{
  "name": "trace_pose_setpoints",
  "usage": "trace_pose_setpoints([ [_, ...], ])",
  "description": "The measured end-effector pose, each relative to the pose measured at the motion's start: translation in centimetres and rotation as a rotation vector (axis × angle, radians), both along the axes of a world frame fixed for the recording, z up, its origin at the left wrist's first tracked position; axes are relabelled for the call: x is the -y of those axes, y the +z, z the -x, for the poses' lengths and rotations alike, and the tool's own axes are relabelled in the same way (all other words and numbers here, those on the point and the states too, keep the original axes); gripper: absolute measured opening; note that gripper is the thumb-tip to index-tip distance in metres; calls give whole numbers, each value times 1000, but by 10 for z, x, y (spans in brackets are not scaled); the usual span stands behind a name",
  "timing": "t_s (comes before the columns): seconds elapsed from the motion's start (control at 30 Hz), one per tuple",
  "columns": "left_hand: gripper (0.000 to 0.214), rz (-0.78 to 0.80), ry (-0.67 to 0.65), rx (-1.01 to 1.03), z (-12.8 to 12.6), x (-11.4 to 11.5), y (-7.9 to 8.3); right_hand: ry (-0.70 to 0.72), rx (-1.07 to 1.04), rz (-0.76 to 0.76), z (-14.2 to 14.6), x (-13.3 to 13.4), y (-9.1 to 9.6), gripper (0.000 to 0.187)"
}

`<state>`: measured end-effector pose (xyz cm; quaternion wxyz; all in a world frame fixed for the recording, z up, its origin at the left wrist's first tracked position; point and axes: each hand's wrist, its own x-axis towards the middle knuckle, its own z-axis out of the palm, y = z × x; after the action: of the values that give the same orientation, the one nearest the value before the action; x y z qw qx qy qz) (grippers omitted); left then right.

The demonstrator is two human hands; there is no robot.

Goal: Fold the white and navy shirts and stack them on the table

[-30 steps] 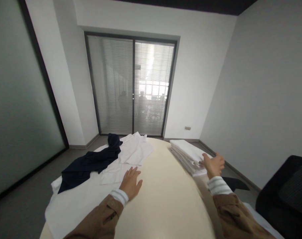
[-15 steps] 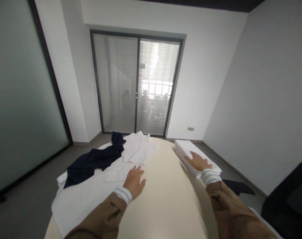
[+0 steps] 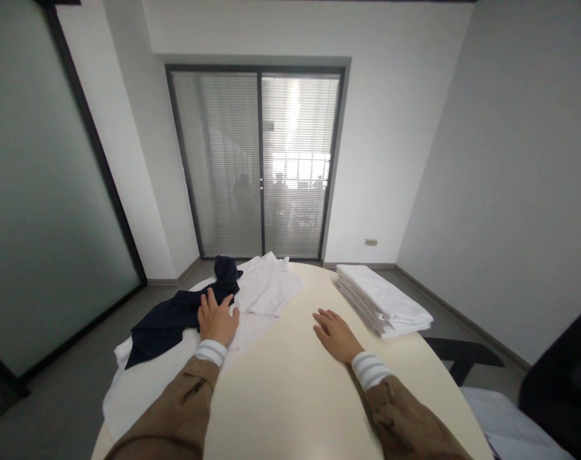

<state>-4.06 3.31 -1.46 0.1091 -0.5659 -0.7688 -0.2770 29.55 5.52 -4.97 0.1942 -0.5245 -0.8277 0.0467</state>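
My left hand (image 3: pixel 218 322) reaches over the clothes on the left of the table, fingers spread, at the near edge of a crumpled dark navy garment (image 3: pixel 168 316). Whether it touches the cloth I cannot tell. White garments (image 3: pixel 266 287) lie loosely beside and under the navy one, and a larger white cloth (image 3: pixel 146 396) spreads toward the near left edge. Over the middle of the table is my right hand (image 3: pixel 337 335), open and palm down, holding nothing. To its right sits a neat stack of folded white cloth (image 3: pixel 381 297), apart from the hand.
The round cream table (image 3: pixel 290 396) has its edge curving away on both sides. At the lower right stand a black chair (image 3: pixel 565 383) and some white material (image 3: pixel 505 415) below table height. A glass partition with blinds (image 3: pixel 261 160) is beyond the table.
My right hand has left the folded white stack and moved left over the bare table. My left hand has shifted left and up, toward the navy garment.
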Motion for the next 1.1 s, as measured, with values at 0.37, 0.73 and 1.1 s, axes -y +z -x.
trace_pose_setpoints([
  [0.37,39,-126,32,-33,26,-9,-17,-14,-53,5,-5,-5,-6,50],
  [0.73,33,-442,-672,-62,-48,35,17,88,-210,-78,0,6,3,47],
  [1.1,37,-92,-873,-150,-99,75,20,308,-564,79,26,30,25,27],
])
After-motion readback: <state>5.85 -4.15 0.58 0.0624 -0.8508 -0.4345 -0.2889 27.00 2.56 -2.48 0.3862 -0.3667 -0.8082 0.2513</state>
